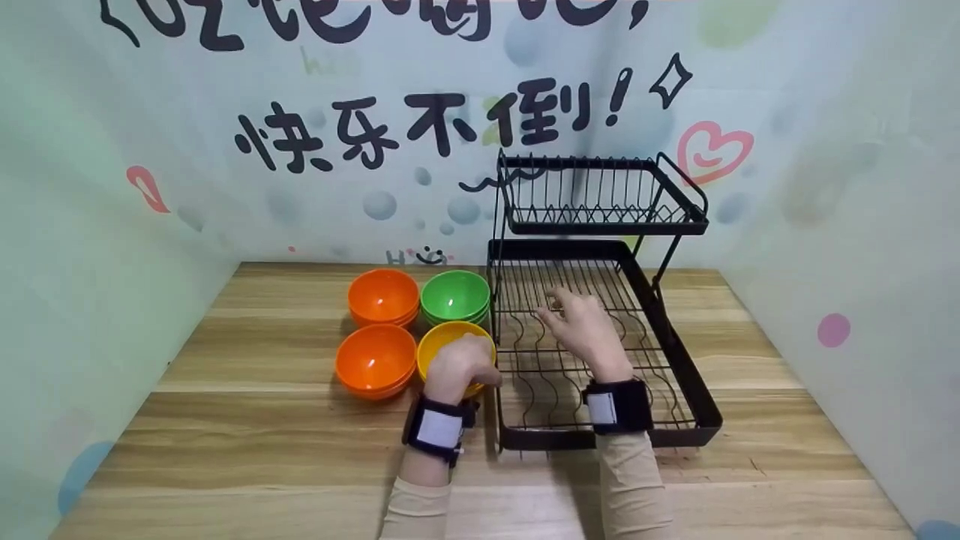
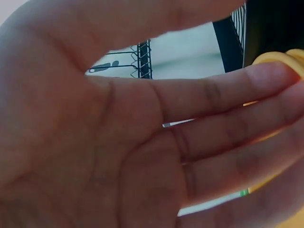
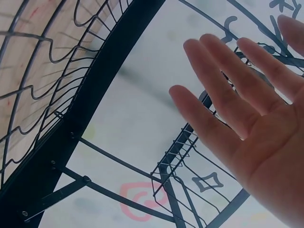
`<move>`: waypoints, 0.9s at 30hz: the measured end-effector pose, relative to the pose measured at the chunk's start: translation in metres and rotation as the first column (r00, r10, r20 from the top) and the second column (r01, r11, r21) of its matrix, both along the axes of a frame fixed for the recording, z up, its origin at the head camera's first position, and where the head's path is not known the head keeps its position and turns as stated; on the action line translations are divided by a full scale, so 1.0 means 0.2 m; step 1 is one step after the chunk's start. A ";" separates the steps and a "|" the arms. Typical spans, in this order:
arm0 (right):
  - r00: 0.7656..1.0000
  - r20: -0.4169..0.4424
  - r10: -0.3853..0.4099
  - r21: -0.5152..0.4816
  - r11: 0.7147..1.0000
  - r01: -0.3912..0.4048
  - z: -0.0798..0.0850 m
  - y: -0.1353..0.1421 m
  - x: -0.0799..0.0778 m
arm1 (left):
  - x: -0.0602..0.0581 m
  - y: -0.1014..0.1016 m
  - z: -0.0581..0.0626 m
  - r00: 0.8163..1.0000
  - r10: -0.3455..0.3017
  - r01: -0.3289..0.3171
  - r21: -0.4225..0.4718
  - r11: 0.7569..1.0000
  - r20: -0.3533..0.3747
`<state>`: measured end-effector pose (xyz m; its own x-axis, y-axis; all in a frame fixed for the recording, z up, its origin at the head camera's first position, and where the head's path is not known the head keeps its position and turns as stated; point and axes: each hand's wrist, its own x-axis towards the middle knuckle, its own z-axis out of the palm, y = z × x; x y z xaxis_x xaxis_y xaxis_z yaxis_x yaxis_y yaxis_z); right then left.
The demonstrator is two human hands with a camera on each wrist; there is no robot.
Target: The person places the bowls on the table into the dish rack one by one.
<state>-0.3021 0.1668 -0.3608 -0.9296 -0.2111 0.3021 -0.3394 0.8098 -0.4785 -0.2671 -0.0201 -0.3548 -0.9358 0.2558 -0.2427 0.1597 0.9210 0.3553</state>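
Two stacked yellow bowls (image 1: 442, 335) stand at the front right of a group of bowls. My left hand (image 1: 457, 367) is over them and hides much of the near side. In the left wrist view its fingers (image 2: 209, 97) are nearly straight, with tips at the yellow rim (image 2: 271, 57), and the thumb stands apart. Over the lower tier of a black dish rack (image 1: 705, 424) is my right hand (image 1: 585, 330), holding nothing. In the right wrist view its fingers (image 3: 213, 92) are extended and spread.
Stacked green bowls (image 1: 454, 296) stand behind the yellow ones. Two stacks of orange bowls, a rear one (image 1: 382, 296) and a front one (image 1: 375, 360), are to their left. The rack's upper tier (image 1: 607, 228) rises at the back, near the patterned wall (image 1: 322, 217). Everything stands on a wooden table (image 1: 225, 435).
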 end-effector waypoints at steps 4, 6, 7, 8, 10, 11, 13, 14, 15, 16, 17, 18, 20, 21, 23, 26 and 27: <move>0.999 0.036 0.011 0.000 1.000 -0.011 0.00 -0.01 0.00 | -0.01 0.01 0.00 0.999 -0.031 0.031 -0.029 0.999 0.020; 0.998 0.048 0.026 -0.002 1.000 -0.026 0.01 -0.01 0.01 | -0.01 0.03 -0.01 0.999 -0.032 0.032 -0.050 0.998 -0.004; 0.998 0.052 0.032 -0.001 0.999 -0.032 0.01 -0.01 0.01 | -0.01 0.03 -0.02 0.999 -0.028 0.026 -0.062 0.998 -0.029; 0.998 0.053 0.042 0.000 0.999 -0.042 0.01 -0.01 0.01 | -0.01 0.04 -0.04 0.998 -0.021 0.016 -0.067 0.998 -0.062; 0.997 0.050 0.060 0.002 0.998 -0.061 0.01 -0.01 0.01 | 0.00 0.06 -0.06 0.990 -0.009 -0.001 -0.072 0.997 -0.142; 0.996 0.049 0.069 0.002 0.998 -0.069 0.00 -0.01 0.01 | 0.00 0.07 -0.08 0.982 -0.005 -0.009 -0.075 0.997 -0.188; 0.995 0.056 0.080 -0.005 0.997 -0.079 0.00 -0.02 0.01 | 0.01 0.08 -0.10 0.967 0.007 -0.026 -0.072 0.997 -0.254; 0.995 0.060 0.086 -0.012 0.996 -0.085 0.00 -0.02 0.01 | 0.01 0.08 -0.11 0.961 0.010 -0.031 -0.071 0.997 -0.277; 0.994 0.064 0.092 -0.019 0.996 -0.090 0.00 -0.02 0.01 | 0.01 0.08 -0.11 0.957 0.011 -0.033 -0.073 0.997 -0.290; 0.993 0.067 0.096 -0.028 0.995 -0.094 0.01 -0.02 0.01 | 0.01 0.08 -0.11 0.957 0.011 -0.034 -0.075 0.997 -0.288; 0.993 0.070 0.099 -0.035 0.995 -0.097 0.01 -0.02 0.01 | 0.01 0.08 -0.10 0.961 0.010 -0.033 -0.079 0.996 -0.278; 0.992 0.073 0.101 -0.039 0.994 -0.098 0.01 -0.02 0.02 | 0.00 0.08 -0.10 0.966 0.009 -0.032 -0.082 0.996 -0.259; 0.992 0.075 0.103 -0.043 0.994 -0.100 0.01 -0.02 0.02 | -0.01 0.08 -0.09 0.975 0.002 -0.023 -0.089 0.996 -0.223; 0.992 0.076 0.104 -0.042 0.994 -0.101 0.01 -0.03 0.02 | -0.01 0.08 -0.08 0.978 -0.001 -0.018 -0.091 0.996 -0.207; 0.991 0.078 0.106 -0.039 0.994 -0.103 0.01 -0.03 0.01 | -0.02 0.07 -0.07 0.982 -0.009 -0.009 -0.095 0.995 -0.187; 0.990 0.083 0.111 -0.039 0.993 -0.108 0.01 -0.03 0.01 | -0.02 0.07 -0.06 0.982 -0.017 0.001 -0.087 0.996 -0.186; 0.990 0.088 0.115 -0.042 0.993 -0.111 0.01 -0.03 0.01 | -0.02 0.07 -0.06 0.981 -0.022 0.006 -0.087 0.996 -0.190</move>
<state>-0.2993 0.1615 -0.3592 -0.9242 -0.3064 0.2279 -0.3818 0.7499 -0.5403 -0.2712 -0.0070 -0.3671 -0.9634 0.2552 -0.0814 0.2300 0.9439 0.2372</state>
